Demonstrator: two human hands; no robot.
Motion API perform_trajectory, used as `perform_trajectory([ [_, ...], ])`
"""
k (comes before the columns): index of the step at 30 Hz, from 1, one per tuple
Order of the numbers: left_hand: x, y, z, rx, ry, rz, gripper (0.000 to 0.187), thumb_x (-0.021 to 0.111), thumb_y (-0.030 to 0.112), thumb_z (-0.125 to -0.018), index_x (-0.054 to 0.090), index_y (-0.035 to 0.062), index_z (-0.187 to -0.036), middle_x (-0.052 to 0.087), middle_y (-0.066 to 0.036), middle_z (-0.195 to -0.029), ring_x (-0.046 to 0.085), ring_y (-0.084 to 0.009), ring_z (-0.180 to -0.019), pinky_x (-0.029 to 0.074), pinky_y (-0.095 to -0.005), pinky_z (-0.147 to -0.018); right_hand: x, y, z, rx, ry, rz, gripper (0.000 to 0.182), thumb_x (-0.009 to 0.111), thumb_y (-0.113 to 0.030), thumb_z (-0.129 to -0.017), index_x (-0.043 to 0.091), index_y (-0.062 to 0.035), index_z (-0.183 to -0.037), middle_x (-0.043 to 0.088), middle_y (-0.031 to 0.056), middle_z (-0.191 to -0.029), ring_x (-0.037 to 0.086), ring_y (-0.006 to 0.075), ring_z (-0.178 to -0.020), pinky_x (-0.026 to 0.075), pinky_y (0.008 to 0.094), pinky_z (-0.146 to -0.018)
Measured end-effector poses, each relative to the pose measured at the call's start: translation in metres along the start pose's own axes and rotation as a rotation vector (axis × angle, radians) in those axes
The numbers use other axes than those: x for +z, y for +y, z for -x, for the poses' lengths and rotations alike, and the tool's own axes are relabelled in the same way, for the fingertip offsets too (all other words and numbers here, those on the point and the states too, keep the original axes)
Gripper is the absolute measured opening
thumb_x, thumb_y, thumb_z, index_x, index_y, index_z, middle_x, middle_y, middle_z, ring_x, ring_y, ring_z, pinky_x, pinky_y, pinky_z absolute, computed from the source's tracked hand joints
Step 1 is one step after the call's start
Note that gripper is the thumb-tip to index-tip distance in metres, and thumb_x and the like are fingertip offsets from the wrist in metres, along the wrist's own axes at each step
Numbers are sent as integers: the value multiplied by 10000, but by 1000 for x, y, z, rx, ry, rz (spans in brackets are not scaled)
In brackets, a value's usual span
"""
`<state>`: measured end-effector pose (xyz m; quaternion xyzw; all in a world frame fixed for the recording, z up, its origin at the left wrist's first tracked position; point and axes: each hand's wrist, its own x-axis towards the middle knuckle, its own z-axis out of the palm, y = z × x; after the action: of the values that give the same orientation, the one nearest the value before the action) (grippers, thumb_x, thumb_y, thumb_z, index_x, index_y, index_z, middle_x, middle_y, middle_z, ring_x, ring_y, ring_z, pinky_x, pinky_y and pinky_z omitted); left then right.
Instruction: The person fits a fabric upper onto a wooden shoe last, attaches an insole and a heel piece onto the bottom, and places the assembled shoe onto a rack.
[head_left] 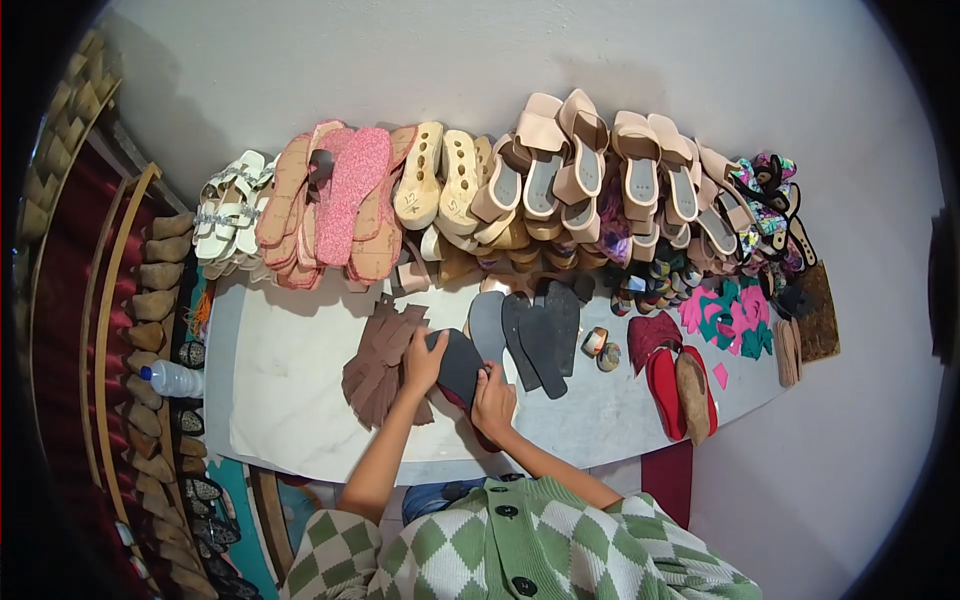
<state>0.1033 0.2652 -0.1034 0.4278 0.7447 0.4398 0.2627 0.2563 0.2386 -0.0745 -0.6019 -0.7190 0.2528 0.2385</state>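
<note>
Between my hands is a dark shoe sole point(456, 366), tilted over the front of the table, with a dark red part showing along its lower edge. My left hand point(424, 358) grips its upper left side, thumb laid across the face. On the right edge, my right hand point(493, 402) is closed with thumb and fingers pinching it. Just left of my left hand lies a fanned pile of brown strap pieces point(385, 355). Beyond the held sole rest a grey sole point(488, 325) and several black soles point(540, 345).
Stacked along the wall are pink insoles point(355, 190), wooden soles point(458, 185), beige sandals point(545, 165) and white sandals point(232, 210). Rolls of tape point(595, 342), red shoes point(662, 385) and pink and green cut pieces point(735, 315) lie rightward. A water bottle point(172, 379) stands left.
</note>
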Motion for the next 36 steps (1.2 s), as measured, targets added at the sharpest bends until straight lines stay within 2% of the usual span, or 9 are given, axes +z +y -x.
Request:
perform_trajectory([
  [1, -2, 11, -7, 85, 68, -5, 331, 548, 323, -877, 588, -6, -857, 629, -203, -800, 612, -365, -781, 462, -405, -696, 2, 1, 2, -8, -2, -12, 302, 359, -261, -958, 496, -20, -1077, 623, 205, -823, 577, 378, -716, 366, 437, -686],
  [4, -16, 47, -30, 41, -162, -405, 430, 484, 378, -895, 618, -4, -751, 618, -213, -724, 605, -396, -715, 464, -446, -638, 8, 1, 5, -50, 19, -39, 316, 347, -261, -961, 528, -14, -1040, 617, 198, -845, 566, 372, -760, 360, 436, -675],
  [5, -6, 32, -36, 197, -150, -453, 526, 396, 400, -922, 629, -2, -676, 599, -230, -679, 589, -425, -676, 457, -488, -615, 8, -1, 6, -73, 40, -41, 320, 343, -260, -961, 536, -13, -1027, 614, 195, -852, 563, 371, -773, 358, 436, -675],
  [8, 4, 22, -46, 327, -288, -526, 557, 351, 374, -942, 629, -22, -665, 591, -263, -699, 587, -433, -685, 459, -495, -641, 5, -2, 6, -47, -2, -53, 316, 342, -249, -960, 541, -10, -1019, 607, 189, -861, 559, 371, -802, 356, 436, -680],
  [18, 0, 24, -44, 200, -295, -462, 584, 315, 355, -952, 622, -50, -665, 572, -301, -709, 577, -455, -699, 451, -512, -683, 5, -10, 4, 5, -41, -64, 284, 363, -237, -950, 534, -10, -958, 597, 206, -855, 563, 377, -802, 390, 461, -702],
  [24, 4, 39, -34, 106, -201, -524, 574, 315, 344, -949, 622, -53, -671, 582, -291, -718, 577, -454, -693, 451, -516, -672, -7, -7, 2, 105, -97, 31, 351, 370, -297, -943, 544, -32, -793, 594, 219, -686, 575, 414, -633, 425, 503, -575],
  [25, 4, 39, -33, 106, -198, -529, 572, 315, 342, -948, 624, -51, -672, 586, -288, -721, 580, -453, -693, 454, -517, -675, -3, -4, 2, 51, -10, 42, 381, 372, -311, -942, 537, -37, -734, 587, 215, -635, 571, 421, -581, 419, 513, -540],
  [34, 12, 46, -39, 66, -211, -611, 544, 332, 344, -945, 658, -15, -698, 625, -253, -762, 618, -412, -723, 485, -489, -694, 5, 8, -7, 56, -31, 69, 428, 347, -322, -945, 572, -16, -748, 586, 242, -648, 577, 423, -606, 434, 514, -577],
  [36, 15, 44, -39, 36, -197, -640, 538, 332, 351, -944, 662, -13, -725, 633, -246, -792, 622, -406, -754, 487, -485, -707, -2, 13, -17, 94, -124, 58, 479, 306, -343, -952, 607, -2, -806, 591, 261, -694, 578, 432, -657, 433, 511, -622],
])
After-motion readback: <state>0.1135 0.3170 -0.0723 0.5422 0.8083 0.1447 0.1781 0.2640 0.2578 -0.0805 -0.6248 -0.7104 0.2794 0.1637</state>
